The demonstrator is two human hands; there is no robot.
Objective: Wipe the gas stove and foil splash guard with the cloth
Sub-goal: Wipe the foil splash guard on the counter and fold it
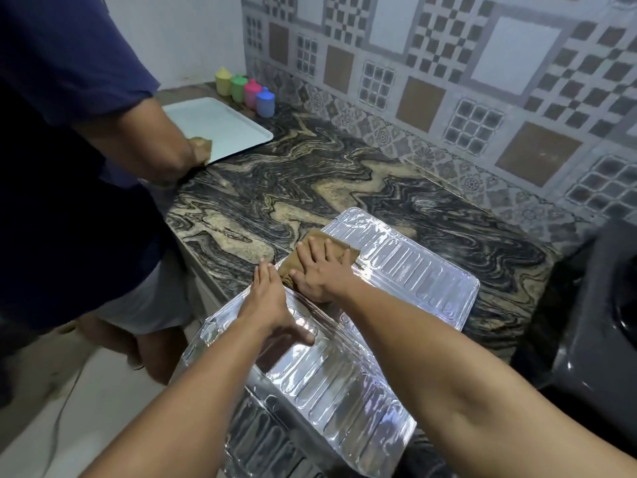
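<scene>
Much of the scene was covered or cropped.

The right hand (319,267) lay flat over the brown cloth (339,251), covering most of it. The foil splash guard (406,270) ran out of view at the bottom edge. The black gas stove (599,322) was cut by the right edge. A second person's hand (198,150) hid one corner of the pale tray (220,124) and held something brown, possibly a cloth. Their upper body was cropped out.

Marbled countertop (310,181), foil guard (406,270), tray (224,125), 4 cups (245,91)
</scene>
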